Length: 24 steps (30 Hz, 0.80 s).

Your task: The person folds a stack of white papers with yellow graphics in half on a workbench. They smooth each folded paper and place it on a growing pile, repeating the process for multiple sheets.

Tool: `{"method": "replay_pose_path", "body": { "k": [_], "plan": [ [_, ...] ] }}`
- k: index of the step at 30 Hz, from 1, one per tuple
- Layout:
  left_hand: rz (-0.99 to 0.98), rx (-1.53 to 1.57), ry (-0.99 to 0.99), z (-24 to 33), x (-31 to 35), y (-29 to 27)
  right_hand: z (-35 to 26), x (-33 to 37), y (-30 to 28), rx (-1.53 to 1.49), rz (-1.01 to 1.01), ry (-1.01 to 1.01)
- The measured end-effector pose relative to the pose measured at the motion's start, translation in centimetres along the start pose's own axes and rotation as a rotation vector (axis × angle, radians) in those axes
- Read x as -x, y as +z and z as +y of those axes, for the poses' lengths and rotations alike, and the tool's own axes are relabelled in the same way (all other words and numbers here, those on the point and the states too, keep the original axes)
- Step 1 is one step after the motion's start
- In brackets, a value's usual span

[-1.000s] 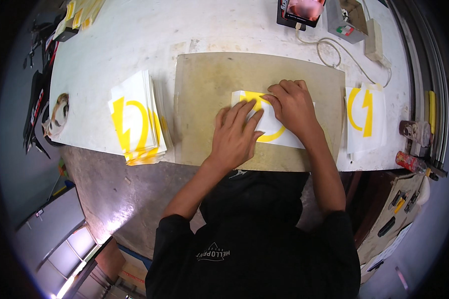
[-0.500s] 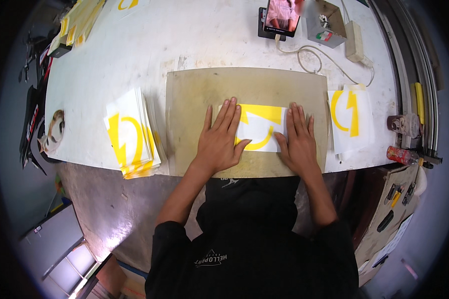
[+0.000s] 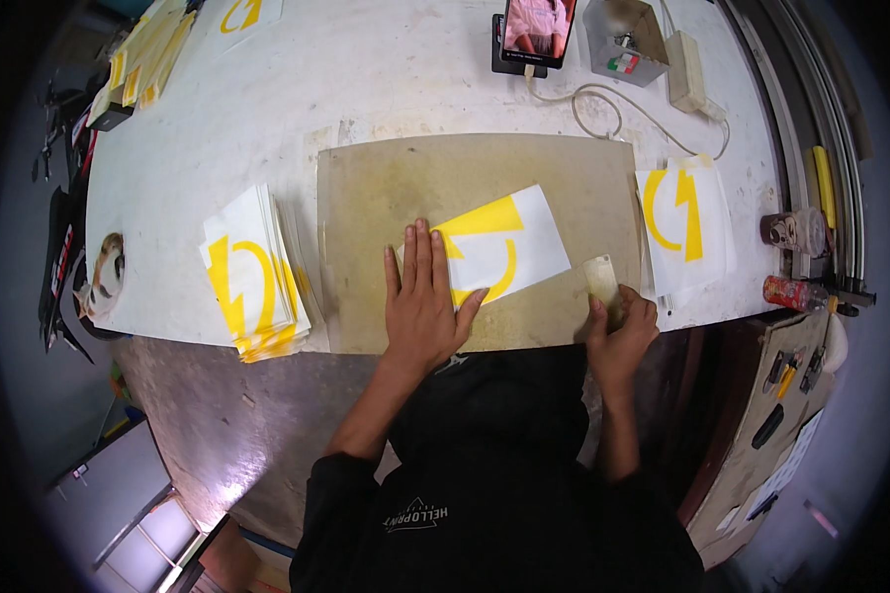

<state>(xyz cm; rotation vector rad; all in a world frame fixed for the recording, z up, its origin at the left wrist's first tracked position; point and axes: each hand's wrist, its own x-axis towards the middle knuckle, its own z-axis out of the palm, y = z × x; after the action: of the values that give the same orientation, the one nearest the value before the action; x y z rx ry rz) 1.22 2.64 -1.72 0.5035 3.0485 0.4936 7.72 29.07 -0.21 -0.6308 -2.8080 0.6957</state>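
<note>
By the front edge of the tabletop, the left hand lies flat, thumb spread, on yellow-white paper; the right hand pinches a pale flat piece, material unclear.

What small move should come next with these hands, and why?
Probably slide the pale flat tool in the right hand left onto the printed sheet: the left hand lies flat across its left end, while the tool is apart from it, at its lower right.

1. Table is pretty bright, soft light overall.
2. Floor is way dimmer, purplish-white glare lower left.
3. Fisheye bends the table edges; corners go black.
4. Shirt is so dark its folds barely show.
</note>
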Motion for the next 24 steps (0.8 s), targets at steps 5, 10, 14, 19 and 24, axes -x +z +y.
{"method": "replay_pose_path", "body": {
  "k": [5, 10, 14, 19, 24],
  "plan": [
    [0.015, -0.020, 0.017, 0.0, -0.4, 0.2, -0.7, -0.3, 0.9, -0.267, 0.109, -0.170],
    [0.001, -0.003, 0.001, 0.0, -0.4, 0.0, -6.5, 0.3, 4.3, -0.303, 0.053, -0.590],
    [-0.002, 0.008, -0.012, 0.1, -0.3, -0.1, -4.4, -2.5, 5.4, -0.191, 0.075, -0.512],
    [-0.002, 0.011, -0.010, 0.0, -0.2, 0.1, -8.0, -4.2, 6.2, -0.180, 0.122, -0.733],
    [0.011, 0.028, -0.021, -0.2, -0.2, 0.2, -7.3, -7.2, 8.7, -0.136, 0.130, -0.668]
  ]
}}
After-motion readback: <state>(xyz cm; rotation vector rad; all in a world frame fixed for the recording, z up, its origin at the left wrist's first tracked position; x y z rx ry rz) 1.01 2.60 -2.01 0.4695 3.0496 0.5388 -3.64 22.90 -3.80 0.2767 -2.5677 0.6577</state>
